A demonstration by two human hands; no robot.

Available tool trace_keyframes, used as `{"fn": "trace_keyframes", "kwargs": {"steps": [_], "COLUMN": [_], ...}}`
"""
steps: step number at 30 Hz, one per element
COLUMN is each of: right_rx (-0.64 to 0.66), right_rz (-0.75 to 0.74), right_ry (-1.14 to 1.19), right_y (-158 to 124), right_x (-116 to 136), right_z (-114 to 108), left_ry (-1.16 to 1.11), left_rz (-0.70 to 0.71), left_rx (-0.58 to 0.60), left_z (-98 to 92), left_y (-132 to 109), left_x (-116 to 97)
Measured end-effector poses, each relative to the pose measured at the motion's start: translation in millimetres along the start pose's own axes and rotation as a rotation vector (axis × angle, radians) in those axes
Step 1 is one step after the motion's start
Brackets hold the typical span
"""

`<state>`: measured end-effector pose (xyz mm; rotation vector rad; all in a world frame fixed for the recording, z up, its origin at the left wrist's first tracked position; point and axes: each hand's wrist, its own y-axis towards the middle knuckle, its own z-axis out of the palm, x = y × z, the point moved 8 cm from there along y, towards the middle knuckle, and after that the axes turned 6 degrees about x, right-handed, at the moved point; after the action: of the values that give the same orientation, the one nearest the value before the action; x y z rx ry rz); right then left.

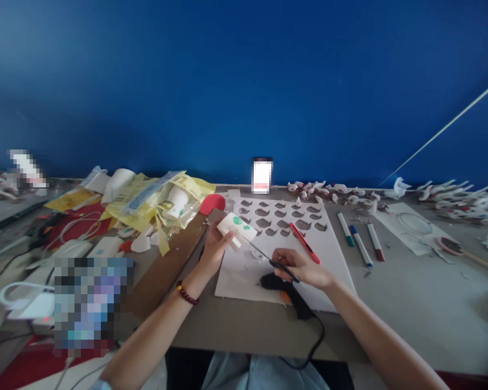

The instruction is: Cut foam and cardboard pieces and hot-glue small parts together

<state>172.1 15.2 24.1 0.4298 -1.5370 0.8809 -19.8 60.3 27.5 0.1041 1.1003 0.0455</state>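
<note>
A small white piece with green markings (239,226) is pinched in my left hand (216,242), thumb on its near side. My right hand (299,266) is closed around the dark handles of scissors (285,269); their blades point up and left to the lower edge of the white piece. Below both hands is a large white sheet (238,279) with rows of leaf-like cut-out holes. On it, a red cutter (305,242) rests right of the piece, and a black glue gun (288,292) lies just under my right hand, its cable running off the table's front edge.
Three markers (361,246) lie right of the sheet. Small white pieces (337,189) line the back. At the left are yellow plastic packaging (146,203), a red piece (212,204), a brown cardboard strip (162,271) and white cables. A lit phone (262,176) stands against the blue wall.
</note>
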Motion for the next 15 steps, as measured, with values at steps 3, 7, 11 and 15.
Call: {"fn": "trace_keyframes", "kwargs": {"steps": [3, 7, 11, 15], "right_rx": [-0.002, -0.009, -0.011, -0.001], "right_rz": [0.006, 0.005, -0.001, -0.016], "right_ry": [0.015, 0.024, 0.043, 0.039], "right_y": [0.6, 0.8, 0.8, 1.3], "right_x": [-1.0, 0.2, 2.4, 4.3], "right_z": [1.4, 3.5, 5.7, 8.3], "left_ry": [0.0, 0.028, 0.057, 0.092], "left_rz": [-0.008, 0.032, 0.053, 0.057], "left_rx": [0.02, 0.019, 0.018, 0.011], "left_z": [5.3, 8.0, 6.9, 5.3], "left_y": [-1.5, -2.5, -2.4, -2.7], "left_x": [0.9, 0.4, 2.4, 2.5]}}
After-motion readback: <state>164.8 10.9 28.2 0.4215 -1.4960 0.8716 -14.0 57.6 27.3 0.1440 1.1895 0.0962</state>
